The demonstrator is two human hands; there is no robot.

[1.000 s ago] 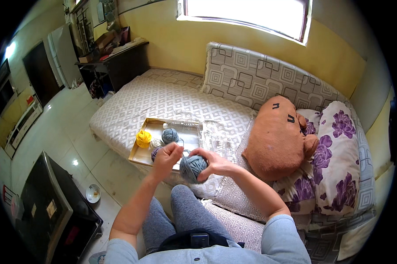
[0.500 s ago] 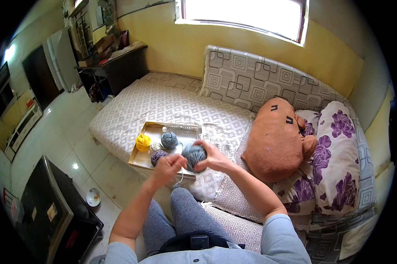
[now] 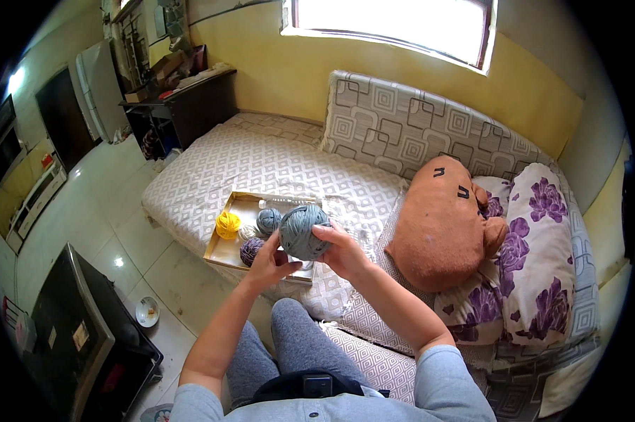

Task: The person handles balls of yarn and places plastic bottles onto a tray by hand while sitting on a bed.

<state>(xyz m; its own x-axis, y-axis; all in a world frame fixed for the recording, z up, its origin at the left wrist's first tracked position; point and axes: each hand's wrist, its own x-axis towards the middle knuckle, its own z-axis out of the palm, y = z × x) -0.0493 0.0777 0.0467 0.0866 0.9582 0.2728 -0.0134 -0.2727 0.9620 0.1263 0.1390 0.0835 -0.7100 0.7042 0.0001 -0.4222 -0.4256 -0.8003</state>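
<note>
A large grey-blue ball of yarn [image 3: 301, 231] is held up over the right part of a shallow box [image 3: 221, 263]. My right hand [image 3: 341, 250] grips its right side, thumb across the front. From the lower left my left hand [image 3: 267, 266] holds the ball, its fingers against the side and the thumb below. Inside the box lie a yellow yarn ball [image 3: 227, 225], a white one [image 3: 248, 233], a smaller grey-blue one [image 3: 268, 221] and a purple mottled one [image 3: 252, 252]. Along the box's far side rests a clear plastic bottle [image 3: 269, 203], partly hidden by the large ball.
The box sits on a patterned sofa bed [image 3: 212, 163]. To the right lie a brown plush toy [image 3: 440, 228] and a purple-flowered pillow [image 3: 542, 260]. A black cabinet [image 3: 71, 330] stands at lower left, with a white bowl [image 3: 147, 311] on the floor beside it.
The large yarn ball has risen closer to me and been turned. My left hand, pinched near the loose strand before, has moved onto the ball's left side.
</note>
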